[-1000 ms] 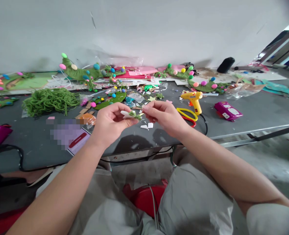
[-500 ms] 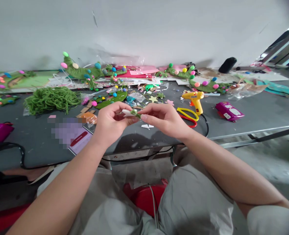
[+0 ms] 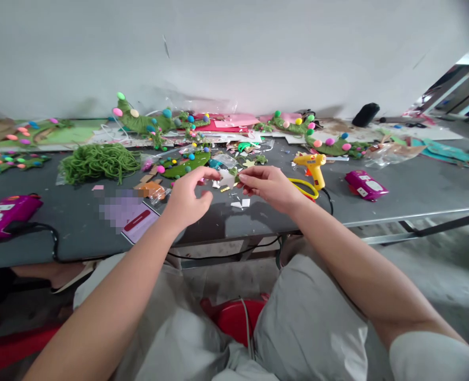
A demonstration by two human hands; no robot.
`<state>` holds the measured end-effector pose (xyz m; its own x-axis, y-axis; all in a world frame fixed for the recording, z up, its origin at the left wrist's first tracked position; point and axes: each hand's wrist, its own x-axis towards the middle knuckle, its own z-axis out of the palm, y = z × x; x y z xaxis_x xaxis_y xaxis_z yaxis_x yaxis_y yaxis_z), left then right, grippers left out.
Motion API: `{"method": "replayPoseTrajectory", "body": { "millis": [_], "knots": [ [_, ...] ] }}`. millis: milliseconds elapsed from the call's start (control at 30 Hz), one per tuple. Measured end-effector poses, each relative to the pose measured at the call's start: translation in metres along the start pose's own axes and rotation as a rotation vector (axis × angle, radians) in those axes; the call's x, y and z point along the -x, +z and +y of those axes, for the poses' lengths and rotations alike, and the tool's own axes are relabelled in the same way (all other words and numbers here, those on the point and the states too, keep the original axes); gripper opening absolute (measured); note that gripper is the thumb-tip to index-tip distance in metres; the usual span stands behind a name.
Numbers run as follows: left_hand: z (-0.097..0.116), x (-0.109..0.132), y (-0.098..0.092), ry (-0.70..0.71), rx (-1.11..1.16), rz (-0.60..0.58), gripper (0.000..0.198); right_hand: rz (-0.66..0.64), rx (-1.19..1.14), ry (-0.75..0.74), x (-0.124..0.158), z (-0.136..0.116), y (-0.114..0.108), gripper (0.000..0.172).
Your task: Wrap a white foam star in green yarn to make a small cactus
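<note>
My right hand (image 3: 272, 186) pinches a small white star-shaped piece with green yarn on it (image 3: 226, 179) between thumb and fingertips, just above the grey table (image 3: 417, 196). Beside it, my left hand (image 3: 187, 200) is curled with thumb and index finger apart. The index tip reaches close to the piece, and nothing sits in that hand. White scraps (image 3: 240, 202) lie on the table under my hands.
A yellow glue gun (image 3: 312, 164) and yellow-and-red scissors (image 3: 306, 189) lie right of my right hand, with a purple packet (image 3: 366, 185) farther right. A green yarn pile (image 3: 98, 162) and another purple packet (image 3: 7, 209) sit left. Pom-pom-covered green shapes (image 3: 141, 121) line the wall.
My left hand has let go of the piece and spread its fingers; my right hand now holds it alone. The view has shifted slightly, with both hands a little farther over the table.
</note>
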<state>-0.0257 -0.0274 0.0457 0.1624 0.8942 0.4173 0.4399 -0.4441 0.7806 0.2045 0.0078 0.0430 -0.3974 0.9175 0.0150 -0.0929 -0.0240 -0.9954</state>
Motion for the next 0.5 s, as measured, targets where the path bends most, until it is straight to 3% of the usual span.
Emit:
{"method": "replayPoseTrajectory", "body": {
  "millis": [67,233,400,500],
  "knots": [
    [0.0,0.001,-0.005,0.086,-0.124,0.092,0.021,0.012,0.001,0.031,-0.002,0.0,-0.005,0.03],
    [-0.001,0.003,-0.013,-0.035,-0.077,-0.069,0.024,0.01,-0.015,0.132,-0.002,-0.004,-0.006,0.023],
    [0.001,0.001,-0.003,-0.106,0.052,0.02,0.027,-0.045,-0.01,0.181,-0.001,-0.004,0.0,0.027],
    [0.004,0.0,0.006,-0.138,0.133,-0.031,0.029,-0.069,-0.021,0.191,-0.001,0.0,0.006,0.029]
  ]
}}
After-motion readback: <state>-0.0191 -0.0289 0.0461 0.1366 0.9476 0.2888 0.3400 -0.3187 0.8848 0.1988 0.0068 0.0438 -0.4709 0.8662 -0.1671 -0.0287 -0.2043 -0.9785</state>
